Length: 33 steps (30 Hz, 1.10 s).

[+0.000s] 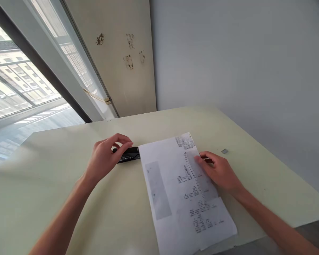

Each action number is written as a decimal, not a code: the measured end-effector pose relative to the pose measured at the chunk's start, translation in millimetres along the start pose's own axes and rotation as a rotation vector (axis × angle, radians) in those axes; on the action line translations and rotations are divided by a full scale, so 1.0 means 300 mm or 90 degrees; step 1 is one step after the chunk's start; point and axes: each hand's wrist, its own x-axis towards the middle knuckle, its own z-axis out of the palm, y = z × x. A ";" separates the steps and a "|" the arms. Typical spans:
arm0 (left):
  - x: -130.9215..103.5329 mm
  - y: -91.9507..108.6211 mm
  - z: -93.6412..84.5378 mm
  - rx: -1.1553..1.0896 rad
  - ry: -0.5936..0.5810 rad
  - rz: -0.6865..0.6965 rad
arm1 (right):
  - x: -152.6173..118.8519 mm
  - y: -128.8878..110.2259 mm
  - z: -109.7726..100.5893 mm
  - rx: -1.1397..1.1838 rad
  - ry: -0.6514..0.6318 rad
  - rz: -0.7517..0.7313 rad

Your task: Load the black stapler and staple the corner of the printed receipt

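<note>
Head view: a plain, smooth grey-blue wall (241, 53) fills the upper right and runs down behind the broad, pale cream-green, flat-topped bench (108, 205). On the upper left is a large glass window (21, 71) with a dark slanting frame, through which railings and pale buildings show. Between window and wall stands a tall beige panel (114, 85) with four dark, blotchy, worn patches on its upper half.

Right of the middle of the bench lies a long rectangular white paper sheet (175, 202), tilted slightly, its near end running out of the picture. It bears a grey printed rectangle on the left, columns of small black print down the right and a dense grid at the far right corner; the print is too small to read. Its right edge steps outward lower down; whether a second sheet lies beneath, I cannot tell.

The two hands are well apart. The right hand (216, 170) pinches the sheet's right edge, thumb on top. The left hand (107, 152) is bent over a glossy black, elongated stapler-like tool (129, 154), thumb and forefinger close together at its far side; whether they grip it cannot be told. The tool's right end meets the sheet's far left corner.

Beyond the right hand, near its knuckles, lies a small, flat grey scrap (224, 151).
</note>
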 end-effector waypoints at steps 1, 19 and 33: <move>0.008 -0.010 0.015 0.025 0.020 0.023 | -0.003 0.020 -0.014 -0.050 0.041 0.003; -0.099 -0.283 0.119 -0.031 -0.103 -0.170 | -0.171 0.122 0.145 -0.397 -0.021 -0.238; -0.162 -0.274 0.122 -0.051 -0.076 -0.151 | -0.050 -0.040 0.128 -0.207 -0.062 -0.154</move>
